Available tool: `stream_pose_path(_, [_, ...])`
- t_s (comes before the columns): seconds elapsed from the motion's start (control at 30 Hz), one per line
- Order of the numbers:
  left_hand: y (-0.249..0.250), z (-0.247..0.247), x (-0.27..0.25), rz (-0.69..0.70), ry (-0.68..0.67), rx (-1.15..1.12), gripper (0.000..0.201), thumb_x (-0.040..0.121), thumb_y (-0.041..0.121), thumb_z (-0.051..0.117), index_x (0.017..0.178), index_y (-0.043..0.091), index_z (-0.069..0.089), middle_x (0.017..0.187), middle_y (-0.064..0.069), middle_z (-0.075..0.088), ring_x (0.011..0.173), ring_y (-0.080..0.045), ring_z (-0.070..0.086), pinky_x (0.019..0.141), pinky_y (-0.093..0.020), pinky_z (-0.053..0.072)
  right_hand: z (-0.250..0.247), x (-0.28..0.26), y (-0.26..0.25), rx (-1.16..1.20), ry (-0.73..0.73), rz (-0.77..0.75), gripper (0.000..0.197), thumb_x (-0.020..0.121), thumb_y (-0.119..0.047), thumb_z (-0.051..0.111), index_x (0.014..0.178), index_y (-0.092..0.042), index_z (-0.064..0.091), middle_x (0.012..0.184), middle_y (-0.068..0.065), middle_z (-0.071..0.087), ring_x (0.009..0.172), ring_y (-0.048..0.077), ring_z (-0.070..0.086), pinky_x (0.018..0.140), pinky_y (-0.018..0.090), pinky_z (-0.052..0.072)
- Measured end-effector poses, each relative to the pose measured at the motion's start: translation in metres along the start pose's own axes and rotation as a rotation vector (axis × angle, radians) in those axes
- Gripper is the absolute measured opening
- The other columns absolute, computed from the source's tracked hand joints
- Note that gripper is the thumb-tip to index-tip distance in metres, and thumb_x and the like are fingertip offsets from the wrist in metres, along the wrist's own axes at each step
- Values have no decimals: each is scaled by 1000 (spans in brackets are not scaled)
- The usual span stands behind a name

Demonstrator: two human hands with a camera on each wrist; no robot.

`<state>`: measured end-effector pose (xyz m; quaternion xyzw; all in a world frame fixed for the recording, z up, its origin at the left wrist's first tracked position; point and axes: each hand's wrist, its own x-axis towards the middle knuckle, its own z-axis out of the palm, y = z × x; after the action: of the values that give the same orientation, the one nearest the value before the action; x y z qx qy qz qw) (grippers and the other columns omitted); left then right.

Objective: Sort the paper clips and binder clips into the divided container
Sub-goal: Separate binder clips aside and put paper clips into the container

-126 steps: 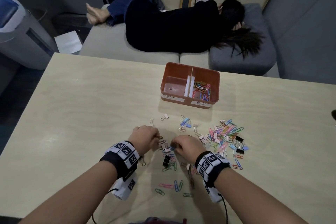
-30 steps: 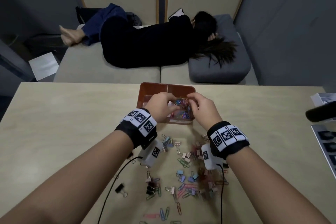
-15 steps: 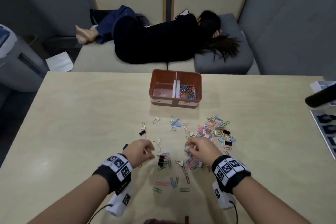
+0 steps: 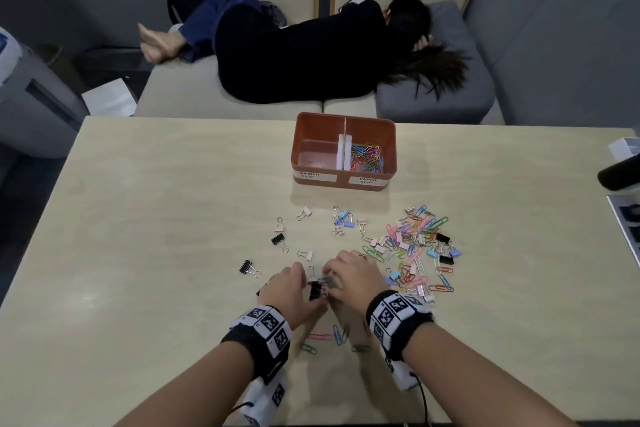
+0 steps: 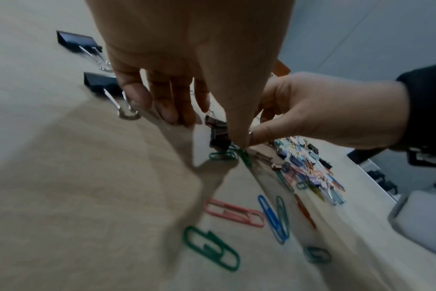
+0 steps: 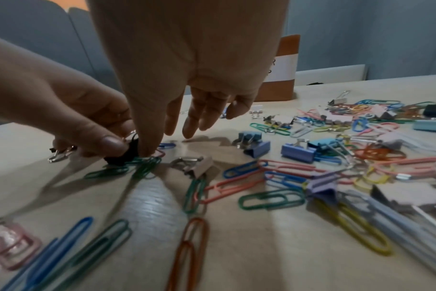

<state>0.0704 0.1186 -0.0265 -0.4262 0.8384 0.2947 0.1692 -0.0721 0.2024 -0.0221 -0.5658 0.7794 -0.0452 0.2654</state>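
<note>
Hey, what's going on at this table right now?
A person is sorting clips into an orange divided container. Its right compartment holds paper clips; the left looks nearly empty. Both hands, left hand and right hand, meet over a black binder clip amid loose clips on the table.

Two hand-lettered labels on the orange divided container [image 4: 389,163]

On its front wall, upper middle of the head view, the white label [image 4: 313,176] under the left compartment reads "BINDER CLIP", and the white label [image 4: 367,181] under the right compartment reads "PAPER CLIP". The wristbands [image 4: 266,324] bear black-and-white square marker patterns, not readable text.
</note>
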Motion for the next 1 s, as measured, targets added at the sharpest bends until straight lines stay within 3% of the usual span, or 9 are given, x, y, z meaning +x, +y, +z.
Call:
stream_pose_path(0.13, [-13,-13,6,-26,24,-79,36,79,47,64,92,24,40,96,3,57,82,-18,55,73,-32,48,4,7,-6,12,8,32,28,85,-41,62,108,-27,59,109,-4,55,108,18,48,97,37,32])
stream_pose_path(0.27, [-32,-25,8,-29,83,-147,30,78,35,66,92,22,43,98,1,54,85,-21,54,78,-37,50,7,11,-8,59,1,80,25,85,-46,61,103,-28,60,105,-7,57,104,16,48,94,36,32])
stream_pose_path(0.43, [-24,-17,1,97,120,-30,30,76,39,69,96,21,56,98,3,56,94,-19,55,80,-31,46,10,12,-11,64,-13,90,15,90,-35,56,100,-27,63,105,-6,59,107,18,50,97,36,31])
stream_pose_path(0.53, [-14,-5,0,190,74,69,34,76,45,66,102,24,57,104,4,57,101,-18,55,86,-32,43,9,10,-11,52,-10,84,15,92,-31,54,102,-26,64,108,-4,59,109,19,50,98,36,31])
stream_pose_path(0.63, [-7,0,0,171,10,153,36,74,46,64,103,26,56,108,5,55,105,-19,53,88,-34,40,9,8,-11,46,-20,85,15,92,-28,52,101,-25,64,108,-3,61,109,20,51,98,36,32])
stream_pose_path(0.8, [-4,4,0,115,20,135,23,80,40,63,97,25,59,105,3,59,104,-20,54,89,-34,39,8,5,-11,72,-3,102,17,93,-26,51,103,-24,65,105,-2,67,105,21,55,97,36,36])
stream_pose_path(1.0, [-8,5,0,130,2,193,20,89,38,54,99,25,65,109,2,61,110,-21,52,91,-35,40,13,2,-13,-16,-44,79,25,96,-24,44,106,-22,66,110,2,61,108,24,51,96,38,36])
